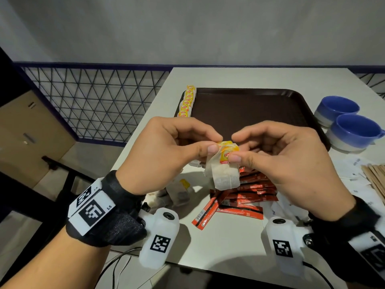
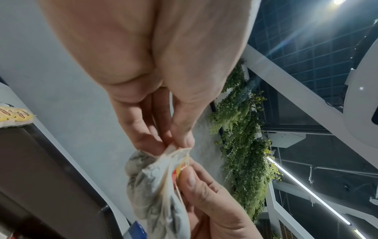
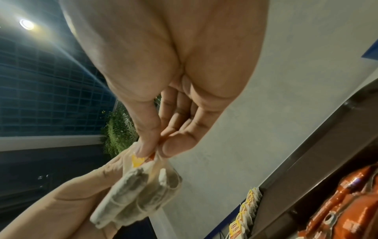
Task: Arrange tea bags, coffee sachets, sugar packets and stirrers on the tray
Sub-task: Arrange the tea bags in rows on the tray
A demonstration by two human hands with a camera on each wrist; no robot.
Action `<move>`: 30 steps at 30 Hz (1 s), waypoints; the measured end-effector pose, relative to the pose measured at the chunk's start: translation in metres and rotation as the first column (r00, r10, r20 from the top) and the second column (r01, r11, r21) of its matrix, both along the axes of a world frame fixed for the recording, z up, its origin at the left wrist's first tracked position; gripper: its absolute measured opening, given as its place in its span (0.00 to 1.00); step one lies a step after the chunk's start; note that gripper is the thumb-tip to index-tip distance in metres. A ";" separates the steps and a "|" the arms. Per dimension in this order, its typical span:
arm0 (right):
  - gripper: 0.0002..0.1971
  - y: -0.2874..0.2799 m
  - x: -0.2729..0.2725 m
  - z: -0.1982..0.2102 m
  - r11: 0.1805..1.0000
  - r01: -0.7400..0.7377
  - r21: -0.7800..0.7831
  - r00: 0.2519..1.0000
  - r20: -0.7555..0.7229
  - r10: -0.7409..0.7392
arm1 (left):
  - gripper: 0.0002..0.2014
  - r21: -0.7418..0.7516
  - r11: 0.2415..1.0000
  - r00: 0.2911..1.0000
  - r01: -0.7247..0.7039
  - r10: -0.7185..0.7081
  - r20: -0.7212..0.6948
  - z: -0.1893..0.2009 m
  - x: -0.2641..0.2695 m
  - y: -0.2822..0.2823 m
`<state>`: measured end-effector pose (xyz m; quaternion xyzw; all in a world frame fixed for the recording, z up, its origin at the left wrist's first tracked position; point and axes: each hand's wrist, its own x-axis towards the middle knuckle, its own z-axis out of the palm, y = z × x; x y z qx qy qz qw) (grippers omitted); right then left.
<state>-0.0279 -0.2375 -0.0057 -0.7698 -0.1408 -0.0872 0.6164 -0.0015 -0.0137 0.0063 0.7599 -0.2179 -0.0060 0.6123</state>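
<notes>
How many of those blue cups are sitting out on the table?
2. Both blue cups stand right of the tray: one farther back, one nearer and beside it, with a handle showing at its right. The frame's right edge could hide more.

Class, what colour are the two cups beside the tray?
Blue, with pale bases: the cups show best in the head view.

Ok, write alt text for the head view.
Both hands, left hand and right hand, pinch a small bunch of yellow-tagged paper tea bags above a white table; behind lies a dark brown plastic tray, tea bags lining its left edge.
</notes>
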 end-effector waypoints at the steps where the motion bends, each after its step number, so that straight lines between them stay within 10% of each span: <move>1: 0.15 0.000 0.000 0.000 1.000 0.003 0.002 1.000 -0.004 -0.003 | 0.06 -0.004 1.000 1.000 0.007 -0.007 -0.001 0.000 -0.001 -0.001; 22: 0.07 0.001 -0.001 -0.001 0.997 -0.030 -0.069 0.999 -0.017 0.028 | 0.17 0.151 0.988 0.997 0.032 -0.020 -0.078 0.004 0.002 0.031; 30: 0.06 0.003 0.002 -0.006 0.999 -0.004 -0.037 0.999 -0.037 0.003 | 0.07 0.833 0.553 0.998 -0.009 0.056 -0.027 -0.012 0.027 0.092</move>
